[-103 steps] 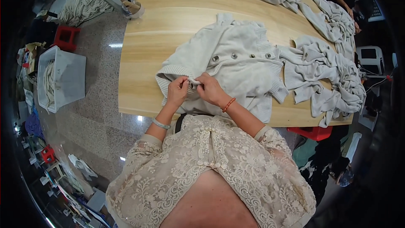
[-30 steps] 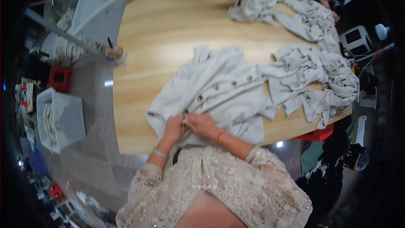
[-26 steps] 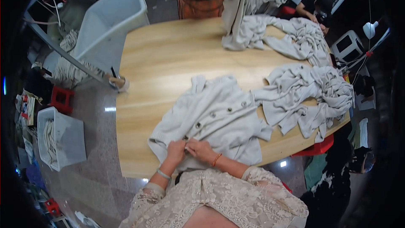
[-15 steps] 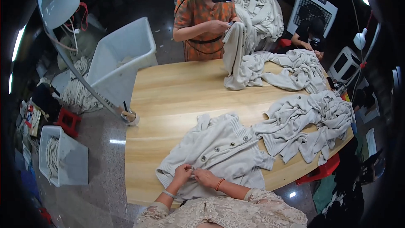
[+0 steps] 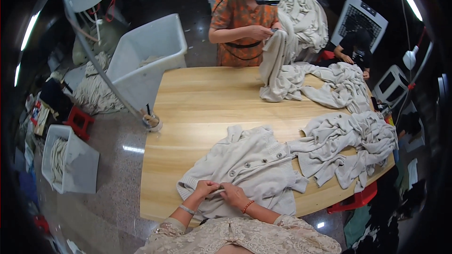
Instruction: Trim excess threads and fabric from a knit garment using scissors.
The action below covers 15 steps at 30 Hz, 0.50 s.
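Observation:
A light grey knitted cardigan (image 5: 254, 169) with dark round buttons lies spread on the near side of the table, its ribbed front band running diagonally. My left hand (image 5: 205, 189) pinches that band near the ribbed edge at left. Close beside it, my right hand (image 5: 235, 194) has its fingers closed on the same band. The fingertips of both almost meet around a small dark spot, perhaps a button; the fingers hide what it is.
More grey knitwear (image 5: 346, 143) is heaped on the wooden table (image 5: 202, 99) at right. Across it a person in orange (image 5: 245, 26) holds another garment (image 5: 273, 70). A jar of tools (image 5: 151, 123) stands at the left edge. White bins (image 5: 82, 162) and a red stool (image 5: 353, 200) flank the table.
The whole view has shifted slightly. My hands stay at the front band, their fingertips slightly further apart. The person opposite still holds the garment up.

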Tool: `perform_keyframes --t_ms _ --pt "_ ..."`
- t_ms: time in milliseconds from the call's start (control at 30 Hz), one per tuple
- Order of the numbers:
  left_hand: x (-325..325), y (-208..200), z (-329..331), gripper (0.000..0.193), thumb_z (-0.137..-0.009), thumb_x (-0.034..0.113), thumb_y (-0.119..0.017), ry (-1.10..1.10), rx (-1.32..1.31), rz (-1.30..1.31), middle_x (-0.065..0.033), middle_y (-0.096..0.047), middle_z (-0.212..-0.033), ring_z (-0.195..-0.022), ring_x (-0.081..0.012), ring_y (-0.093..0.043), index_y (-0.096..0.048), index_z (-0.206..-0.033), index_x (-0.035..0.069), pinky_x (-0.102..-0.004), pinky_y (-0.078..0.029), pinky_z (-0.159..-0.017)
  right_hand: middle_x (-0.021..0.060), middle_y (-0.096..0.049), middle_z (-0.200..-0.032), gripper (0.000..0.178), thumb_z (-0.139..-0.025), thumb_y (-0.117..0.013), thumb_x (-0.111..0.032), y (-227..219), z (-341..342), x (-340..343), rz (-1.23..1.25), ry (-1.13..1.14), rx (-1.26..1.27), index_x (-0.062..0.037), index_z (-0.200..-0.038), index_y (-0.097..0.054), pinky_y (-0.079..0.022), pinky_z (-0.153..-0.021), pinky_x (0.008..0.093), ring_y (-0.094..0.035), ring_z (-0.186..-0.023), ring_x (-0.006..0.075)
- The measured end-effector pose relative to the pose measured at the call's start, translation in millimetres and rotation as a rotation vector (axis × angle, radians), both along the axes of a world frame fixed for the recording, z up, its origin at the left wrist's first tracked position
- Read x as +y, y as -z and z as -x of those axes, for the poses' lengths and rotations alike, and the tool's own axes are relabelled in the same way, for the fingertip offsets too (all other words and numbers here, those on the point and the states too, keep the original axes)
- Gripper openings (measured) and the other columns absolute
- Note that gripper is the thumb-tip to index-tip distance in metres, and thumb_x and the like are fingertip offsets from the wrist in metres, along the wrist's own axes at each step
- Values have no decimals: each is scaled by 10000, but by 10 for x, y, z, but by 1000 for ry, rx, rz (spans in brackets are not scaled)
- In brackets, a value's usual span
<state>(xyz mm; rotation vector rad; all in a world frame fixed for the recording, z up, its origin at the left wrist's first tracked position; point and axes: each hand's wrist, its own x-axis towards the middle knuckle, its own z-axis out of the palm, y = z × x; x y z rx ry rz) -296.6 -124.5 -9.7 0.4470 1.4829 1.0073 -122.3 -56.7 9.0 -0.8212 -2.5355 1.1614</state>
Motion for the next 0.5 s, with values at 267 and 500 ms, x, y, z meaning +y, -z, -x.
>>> perform_keyframes --t_ms 267,500 --pt "-206 -304 -128 307 -813 199 -695 266 329 -353 -86 -698 -887 -776 -120 -629 -674 -1054 9 -273 -499 -700 197 -589 -937 298 -821 -609 -206 3 -25 105 31 -108 -73 -44 -1070 -578 -478 -760 447 -585 -884 377" --pt "-299 -3 -184 222 -815 109 -597 181 537 -299 -162 -671 -806 -687 -204 -638 -687 -1004 33 -314 -493 -648 216 -609 -884 274 -764 -546 -51 -38 12 225 117 -244 -30 -29 -1021 -637 -477 -779 433 -584 -849 391"
